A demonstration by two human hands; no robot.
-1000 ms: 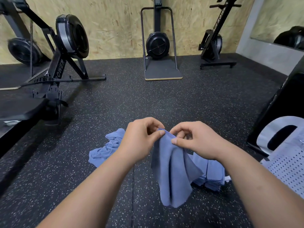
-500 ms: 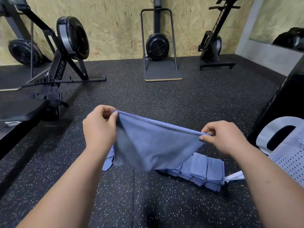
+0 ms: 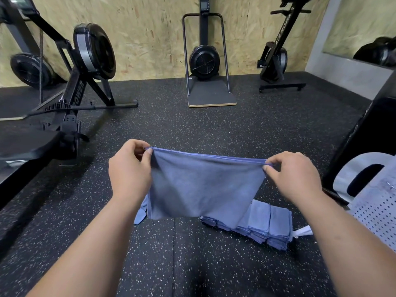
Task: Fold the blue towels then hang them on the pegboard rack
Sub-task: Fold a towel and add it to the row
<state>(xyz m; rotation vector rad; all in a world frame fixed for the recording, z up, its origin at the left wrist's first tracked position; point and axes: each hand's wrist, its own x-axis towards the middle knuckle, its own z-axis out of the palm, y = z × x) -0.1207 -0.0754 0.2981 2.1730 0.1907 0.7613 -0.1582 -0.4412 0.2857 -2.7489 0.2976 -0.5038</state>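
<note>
A blue towel (image 3: 203,185) hangs stretched out in the air over the floor. My left hand (image 3: 128,170) pinches its top left corner and my right hand (image 3: 293,176) pinches its top right corner, so its upper edge runs taut between them. Behind and below it, a row of folded blue towels (image 3: 267,224) lies on the floor to the right. A bit of unfolded blue towel (image 3: 142,213) peeks out under the left edge; the rest is hidden. The white perforated pegboard rack (image 3: 377,213) shows at the right edge.
Black speckled rubber floor (image 3: 192,264) all around. A rowing machine (image 3: 70,93) stands at the left, a ski machine (image 3: 205,61) at the back wall, another rower (image 3: 278,54) stored upright at the back right. A black box (image 3: 368,142) rises on the right.
One second ago my hands held the towel bunched together at its top. They have moved apart, spreading it flat between them, and the folded row has come into view.
</note>
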